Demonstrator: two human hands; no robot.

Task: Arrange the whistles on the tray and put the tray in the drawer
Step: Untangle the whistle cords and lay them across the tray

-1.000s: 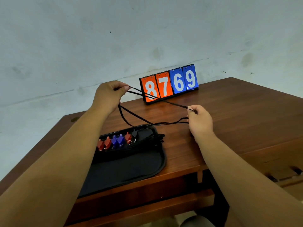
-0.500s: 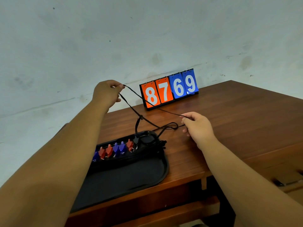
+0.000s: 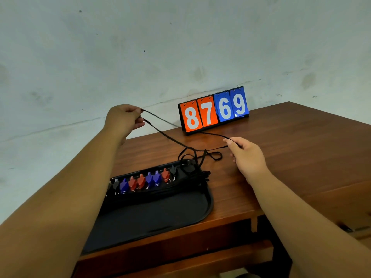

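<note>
- Left of the scoreboard (image 3: 213, 111), raised above the table's far edge, the left hand (image 3: 124, 120) has its fingers curled shut, pinching two strands of the black lanyard cord (image 3: 160, 131) at the fingertips. A jerk upward from here could drag the attached whistle out of line.
- Below and left of the scoreboard, the row of whistles (image 3: 143, 180), red, blue and a couple of dark ones, sits along the far edge of the black tray (image 3: 208, 205). They look light and loosely set, so I'd expect any tug on a cord to topple neighbours.
- Directly below the scoreboard, the cord droops into slack loops (image 3: 200, 155) over the tray's far right corner, where other cords are bunched. To me that is the likeliest snag: loops catching on the bundle and knotting.
- Below and right of the scoreboard, the right hand (image 3: 248, 155) pinches the cord's other end between thumb and forefinger, the remaining fingers loosely curled. If that light pinch slips, the cord could spring back across the row.
- The tray overhangs the table (image 3: 301, 149) front edge slightly, I judge; a strong pull could shift it. Whether the drawer is open, I cannot tell.
</note>
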